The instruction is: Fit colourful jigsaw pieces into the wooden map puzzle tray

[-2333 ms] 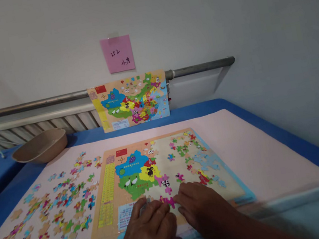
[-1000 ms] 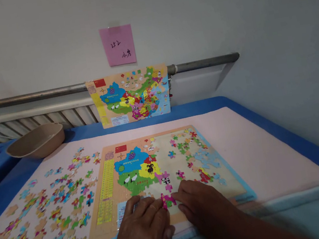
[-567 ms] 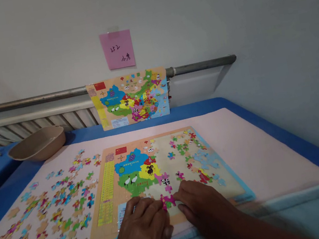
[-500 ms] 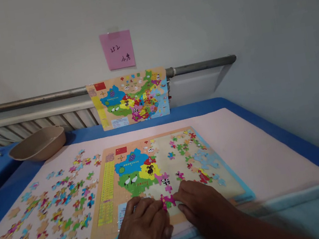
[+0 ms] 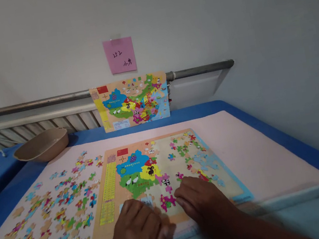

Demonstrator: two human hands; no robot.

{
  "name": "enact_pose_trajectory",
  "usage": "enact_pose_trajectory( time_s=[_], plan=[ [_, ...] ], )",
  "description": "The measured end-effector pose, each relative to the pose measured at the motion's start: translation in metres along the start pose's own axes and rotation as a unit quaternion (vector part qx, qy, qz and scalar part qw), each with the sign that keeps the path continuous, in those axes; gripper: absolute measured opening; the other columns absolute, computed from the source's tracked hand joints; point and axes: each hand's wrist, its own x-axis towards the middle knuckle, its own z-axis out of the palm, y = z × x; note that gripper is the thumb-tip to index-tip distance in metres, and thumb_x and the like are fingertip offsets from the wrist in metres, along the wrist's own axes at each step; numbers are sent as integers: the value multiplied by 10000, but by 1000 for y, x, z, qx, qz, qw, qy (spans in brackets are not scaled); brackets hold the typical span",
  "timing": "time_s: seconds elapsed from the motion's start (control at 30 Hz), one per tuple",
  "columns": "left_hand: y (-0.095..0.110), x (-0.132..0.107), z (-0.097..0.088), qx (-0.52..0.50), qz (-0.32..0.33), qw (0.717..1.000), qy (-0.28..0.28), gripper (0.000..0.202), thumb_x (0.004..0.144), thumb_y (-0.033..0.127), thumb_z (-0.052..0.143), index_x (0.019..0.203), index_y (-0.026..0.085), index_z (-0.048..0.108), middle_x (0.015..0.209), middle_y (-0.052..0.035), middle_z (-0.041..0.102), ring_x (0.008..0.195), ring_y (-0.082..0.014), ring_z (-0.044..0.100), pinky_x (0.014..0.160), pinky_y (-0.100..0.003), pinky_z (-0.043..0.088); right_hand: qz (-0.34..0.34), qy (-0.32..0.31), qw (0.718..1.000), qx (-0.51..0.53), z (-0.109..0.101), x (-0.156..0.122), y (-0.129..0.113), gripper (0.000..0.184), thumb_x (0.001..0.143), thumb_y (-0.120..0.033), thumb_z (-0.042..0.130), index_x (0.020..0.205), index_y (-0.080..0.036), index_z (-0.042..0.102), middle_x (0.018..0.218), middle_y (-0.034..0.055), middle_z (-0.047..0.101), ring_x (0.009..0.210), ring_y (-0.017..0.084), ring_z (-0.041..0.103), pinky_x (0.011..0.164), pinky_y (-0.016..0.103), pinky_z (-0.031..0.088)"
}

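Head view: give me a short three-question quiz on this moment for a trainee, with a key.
1. True or false: the pink note is stuck on the wall above the map sheet.
2. The large spread of loose pieces lies on which side of the puzzle board? A) left B) right C) inside the bowl
3. What two colours are the pieces between the left hand and right hand?

Key: 1 true; 2 A; 3 magenta and green.
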Motion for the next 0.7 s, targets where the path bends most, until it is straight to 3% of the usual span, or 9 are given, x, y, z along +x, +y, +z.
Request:
enact_pose_trajectory(
  time_s=[0.1, 0.2, 0.33, 0.57, 0.7],
  plan=[
    [4, -4, 14, 29, 94, 994, 47, 389, 1085, 304, 448, 727, 187, 545, 635, 8, 569, 636, -162, 495, 615, -361, 331, -7, 46, 998, 41, -3, 1, 4, 317, 1105, -184, 394, 853, -184, 587, 791, 28, 567, 739, 199, 496, 690, 332, 326],
    [8, -10, 29, 42, 151, 982, 102, 452, 1116, 252, 387, 688, 192, 519, 667, 4, 615, 717, -153, 565, 685, -317, 399, 43, 53, 992, 102, -7, 3, 9, 274, 1097, -216, 421, 895, -193, 604, 799, 14, 579, 739, 187, 525, 684, 315, 339],
    [8, -14, 33, 48, 164, 980, 103, 461, 1120, 186, 335, 712, 202, 550, 757, -4, 694, 781, -160, 607, 723, -300, 423, 80, 81, 981, 156, -9, 4, 14, 226, 1085, -243, 451, 940, -204, 620, 823, 8, 605, 758, 180, 564, 693, 301, 365],
    [0, -11, 31, 77, 129, 984, 97, 417, 1093, 110, 347, 754, 176, 582, 672, 15, 634, 624, -136, 549, 618, -313, 376, 60, 67, 984, 154, -4, 3, 11, 252, 1084, -254, 446, 920, -205, 632, 814, 11, 614, 746, 181, 560, 679, 301, 361],
    [-4, -12, 34, 97, 146, 980, 90, 343, 1032, 44, 422, 755, 171, 578, 670, 9, 634, 603, -139, 549, 598, -318, 372, 67, 73, 982, 163, -5, 4, 11, 241, 1076, -257, 453, 931, -205, 637, 811, 12, 620, 742, 179, 566, 679, 298, 368]
  ],
)
